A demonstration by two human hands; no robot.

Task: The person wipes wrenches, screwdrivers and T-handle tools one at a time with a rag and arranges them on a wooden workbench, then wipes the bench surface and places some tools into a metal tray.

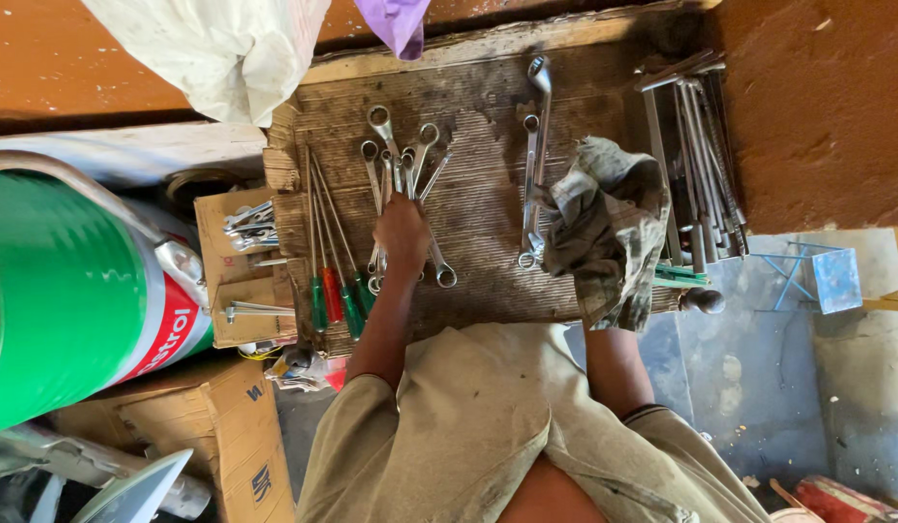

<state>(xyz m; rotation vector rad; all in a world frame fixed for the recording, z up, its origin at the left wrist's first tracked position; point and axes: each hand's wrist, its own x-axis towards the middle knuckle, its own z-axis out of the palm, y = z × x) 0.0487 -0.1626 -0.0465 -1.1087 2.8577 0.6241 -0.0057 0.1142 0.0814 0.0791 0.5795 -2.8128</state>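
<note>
- While you leaned over the cardboard sheet, your left hand lay on a fanned group of combination spanners, fingers curled around their shafts near the sheet's middle.
- Your right hand was hidden under a grimy camouflage-patterned rag, so I could not tell whether it was clenched or loose; the rag sat at the right part of the sheet.
- Just left of the rag lay a second pair of long spanners, their ring ends pointing away from you, the lower ends touching the cloth's edge.
- Left of your left hand were screwdrivers with green and red handles, laid side by side with handles toward you.
- A bundle of long metal tools lay beyond the rag at the sheet's right edge.
- A green drum stood well apart on your left, beside cardboard boxes.
</note>
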